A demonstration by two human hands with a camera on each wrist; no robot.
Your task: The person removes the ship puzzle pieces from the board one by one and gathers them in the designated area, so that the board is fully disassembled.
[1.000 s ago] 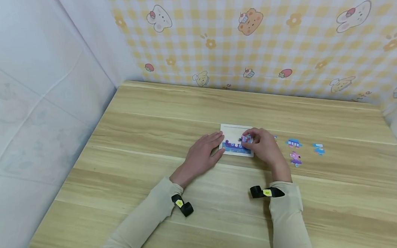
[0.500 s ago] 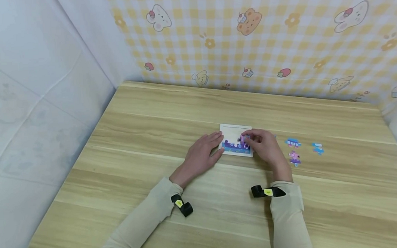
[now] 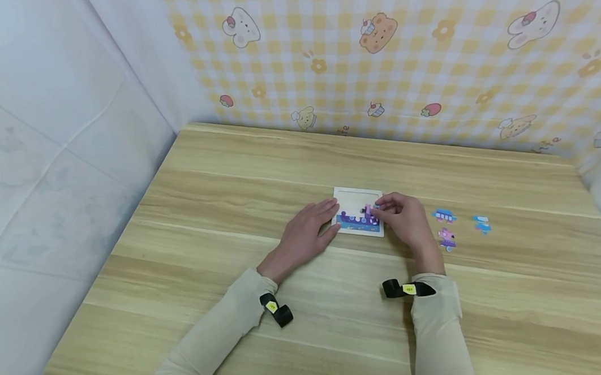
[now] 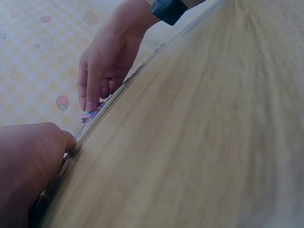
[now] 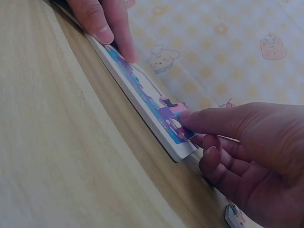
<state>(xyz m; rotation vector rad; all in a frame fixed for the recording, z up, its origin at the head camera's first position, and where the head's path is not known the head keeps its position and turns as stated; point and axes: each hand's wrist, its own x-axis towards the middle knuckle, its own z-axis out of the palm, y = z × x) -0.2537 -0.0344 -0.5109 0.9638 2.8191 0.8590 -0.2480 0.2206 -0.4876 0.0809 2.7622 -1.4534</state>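
Note:
A white-framed puzzle board lies on the table, its lower part filled with a blue sea strip and purple pieces. My left hand rests on the board's left edge with fingers extended. At the right side of the board my right hand pinches a purple-and-pink puzzle piece; in the right wrist view the thumb lies over its right end. The piece sits at the right end of the filled rows, partly hidden by the fingers. The upper part of the board shows bare.
Right of the right hand lie loose puzzle pieces: a blue one with windows, a pink-and-purple one and a blue-and-white one. A checked cloth hangs behind the wooden table.
The right hand has shifted slightly right on the board, baring more of the purple-and-pink puzzle piece. The left hand has stayed in place.

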